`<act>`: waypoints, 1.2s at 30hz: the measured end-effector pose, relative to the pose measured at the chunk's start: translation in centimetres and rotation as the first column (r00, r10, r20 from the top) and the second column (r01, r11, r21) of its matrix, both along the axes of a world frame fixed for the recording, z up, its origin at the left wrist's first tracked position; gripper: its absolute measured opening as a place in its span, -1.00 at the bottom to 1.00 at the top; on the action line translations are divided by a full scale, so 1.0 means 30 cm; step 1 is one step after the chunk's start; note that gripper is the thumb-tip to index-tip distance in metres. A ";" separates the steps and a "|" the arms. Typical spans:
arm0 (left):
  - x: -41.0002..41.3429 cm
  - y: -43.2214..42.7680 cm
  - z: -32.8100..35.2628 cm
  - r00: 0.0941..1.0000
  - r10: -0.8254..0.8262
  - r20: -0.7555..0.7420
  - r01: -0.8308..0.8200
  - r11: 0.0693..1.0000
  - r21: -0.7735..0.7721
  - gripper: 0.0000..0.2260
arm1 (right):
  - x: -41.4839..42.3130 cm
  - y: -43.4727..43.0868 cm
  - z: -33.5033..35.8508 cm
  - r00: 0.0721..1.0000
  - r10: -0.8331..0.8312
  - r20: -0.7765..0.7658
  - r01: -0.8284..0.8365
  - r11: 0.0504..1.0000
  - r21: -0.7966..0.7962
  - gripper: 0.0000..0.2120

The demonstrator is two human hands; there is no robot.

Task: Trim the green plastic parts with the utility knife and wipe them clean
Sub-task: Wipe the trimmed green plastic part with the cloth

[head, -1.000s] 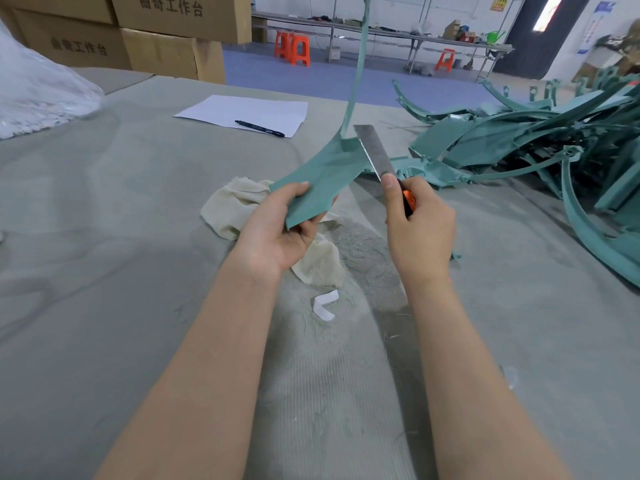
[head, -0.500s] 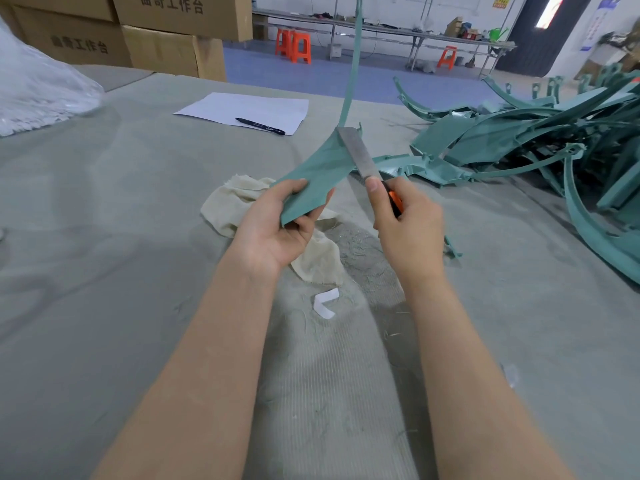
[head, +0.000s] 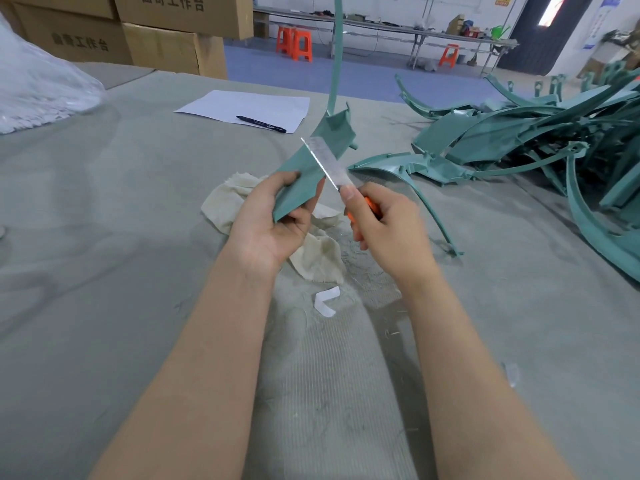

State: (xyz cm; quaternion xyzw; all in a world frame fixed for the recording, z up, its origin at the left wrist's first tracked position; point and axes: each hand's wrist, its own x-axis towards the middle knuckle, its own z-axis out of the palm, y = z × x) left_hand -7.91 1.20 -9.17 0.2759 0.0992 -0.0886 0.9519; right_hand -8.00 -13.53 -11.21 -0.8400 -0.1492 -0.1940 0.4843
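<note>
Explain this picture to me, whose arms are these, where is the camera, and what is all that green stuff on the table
No machine here: these are a person's two bare arms, seen from a camera worn on the head, looking forward and down. The left hand grips a green plastic part. The right hand holds a knife with an orange handle, its blade against the part. On the grey table lie a cloth below the hands, a white scrap, a paper with a pen on it, and at the right a pile of more green parts. Cardboard boxes stand behind.
</note>
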 end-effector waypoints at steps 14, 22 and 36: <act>0.003 0.017 0.009 0.996 0.089 0.030 -0.083 0.982 -0.169 -0.87 | -0.040 0.067 0.011 0.928 0.321 -0.187 -0.326 0.945 0.007 -0.66; -0.005 0.000 0.018 0.998 0.005 0.059 -0.010 0.996 0.084 -0.90 | -0.013 -0.007 0.037 0.960 -0.261 0.107 0.236 0.951 0.198 -0.62; -0.005 -0.010 0.014 0.997 -0.029 0.064 0.020 0.990 0.141 -0.90 | -0.010 -0.020 0.018 0.899 -0.393 0.192 0.366 0.916 0.163 -0.69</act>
